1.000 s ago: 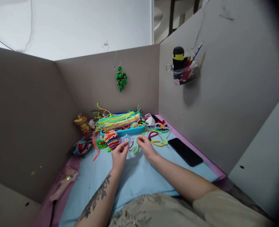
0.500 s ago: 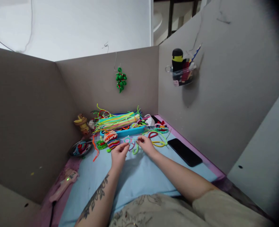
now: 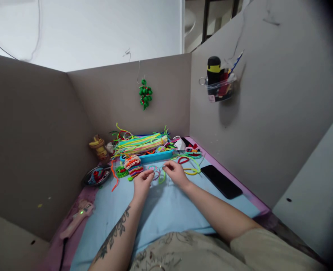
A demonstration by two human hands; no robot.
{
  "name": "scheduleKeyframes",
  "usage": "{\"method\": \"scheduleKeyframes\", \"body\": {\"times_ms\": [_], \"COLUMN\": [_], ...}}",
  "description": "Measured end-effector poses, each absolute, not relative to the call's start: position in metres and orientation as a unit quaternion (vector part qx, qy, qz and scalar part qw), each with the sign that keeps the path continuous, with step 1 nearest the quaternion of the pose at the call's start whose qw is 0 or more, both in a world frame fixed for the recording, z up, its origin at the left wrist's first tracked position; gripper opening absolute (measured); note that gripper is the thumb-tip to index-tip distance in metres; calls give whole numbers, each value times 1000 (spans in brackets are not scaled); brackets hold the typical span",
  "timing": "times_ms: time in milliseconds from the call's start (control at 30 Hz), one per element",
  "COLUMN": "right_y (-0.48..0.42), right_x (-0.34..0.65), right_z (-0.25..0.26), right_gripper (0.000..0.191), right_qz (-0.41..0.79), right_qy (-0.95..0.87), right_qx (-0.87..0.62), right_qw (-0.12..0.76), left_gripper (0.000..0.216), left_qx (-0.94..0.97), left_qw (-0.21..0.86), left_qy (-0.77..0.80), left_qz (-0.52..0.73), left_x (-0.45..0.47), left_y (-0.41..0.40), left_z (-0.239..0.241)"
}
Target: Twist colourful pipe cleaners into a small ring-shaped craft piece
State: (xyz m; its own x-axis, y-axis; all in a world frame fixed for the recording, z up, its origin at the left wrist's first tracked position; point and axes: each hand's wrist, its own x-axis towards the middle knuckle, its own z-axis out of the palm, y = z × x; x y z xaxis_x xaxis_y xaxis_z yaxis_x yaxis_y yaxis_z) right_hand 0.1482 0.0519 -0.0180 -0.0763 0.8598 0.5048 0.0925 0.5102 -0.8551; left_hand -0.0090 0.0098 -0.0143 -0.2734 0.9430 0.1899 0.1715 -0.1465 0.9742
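Note:
My left hand (image 3: 143, 181) and my right hand (image 3: 177, 174) are held close together above the blue cloth (image 3: 166, 212). Both are closed, thumb against fingers. A thin light-blue pipe cleaner (image 3: 158, 168) stretches between the two pinches. Just behind and below it lie a green pipe cleaner (image 3: 162, 177) and a purple curled one. To the left of my left hand rest a striped piece of coiled pipe cleaners (image 3: 134, 166), green coiled pieces (image 3: 121, 172) and an orange strand (image 3: 114, 177). Yellow and lime loops (image 3: 193, 170) lie right of my right hand.
A blue tray (image 3: 146, 157) heaped with pipe cleaners stands at the back. A black phone (image 3: 221, 181) lies at right. On the left are a metal bowl (image 3: 96, 176) and a pink glue gun (image 3: 78, 218). Grey panels (image 3: 166, 94) enclose three sides; a plastic cup (image 3: 219, 88) hangs at right.
The light-blue strand between my fingertips shows as a straighter line now, and the purple-and-teal curl behind is seen differently. My hands have barely moved; the view has shifted slightly.

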Motion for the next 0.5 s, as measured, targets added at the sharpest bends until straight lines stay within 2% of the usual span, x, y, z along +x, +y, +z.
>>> {"method": "scheduleKeyframes", "body": {"times_ms": [300, 500], "right_y": [59, 58], "right_x": [145, 140], "right_z": [-20, -26], "right_gripper": [23, 25], "right_qz": [525, 584], "right_qy": [-533, -491], "right_qx": [-331, -359], "right_qw": [575, 537], "left_gripper": [32, 30], "left_qx": [532, 561], "left_qw": [345, 311], "left_qy": [520, 509], "left_qz": [572, 573], "left_x": [-7, -7], "left_y": [10, 9], "left_z": [-17, -21]}}
